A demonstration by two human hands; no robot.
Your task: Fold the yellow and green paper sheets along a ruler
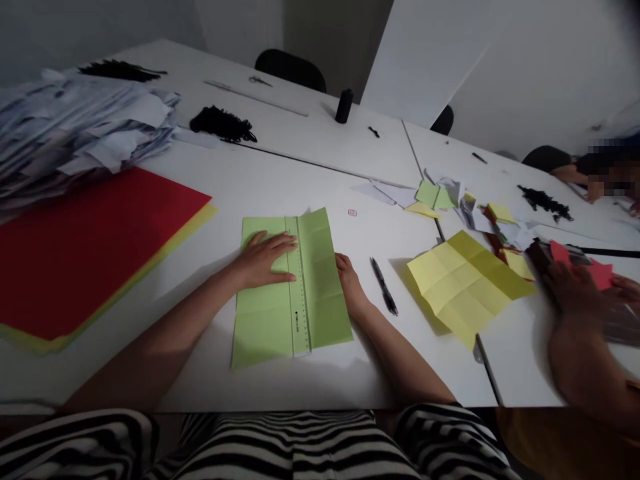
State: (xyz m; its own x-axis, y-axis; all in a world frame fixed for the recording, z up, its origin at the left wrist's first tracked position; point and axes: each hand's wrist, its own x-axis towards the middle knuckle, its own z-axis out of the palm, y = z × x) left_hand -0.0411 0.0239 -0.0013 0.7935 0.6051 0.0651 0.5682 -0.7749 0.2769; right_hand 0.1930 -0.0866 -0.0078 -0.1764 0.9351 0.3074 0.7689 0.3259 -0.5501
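A creased sheet of light green paper [263,333] lies before me on the white table, its right part bent upward. A clear ruler [301,327] runs lengthwise over it beside the bend. My left hand [265,261] lies flat with spread fingers across the ruler and the paper's left part. At the raised right edge, my right hand [351,287] has curled fingers against the green paper; its fingertips are partly hidden behind the flap. A black pen [384,287] lies just right of that hand.
Red sheets [100,247] over yellow and green ones lie left, near heaped white paper strips [100,133]. A creased yellow sheet [465,280] and paper scraps [435,193] lie right. Another person's hand [575,287] is by red paper [600,272]. Black yarn [220,123] and a dark cylinder [345,107] stand farther back.
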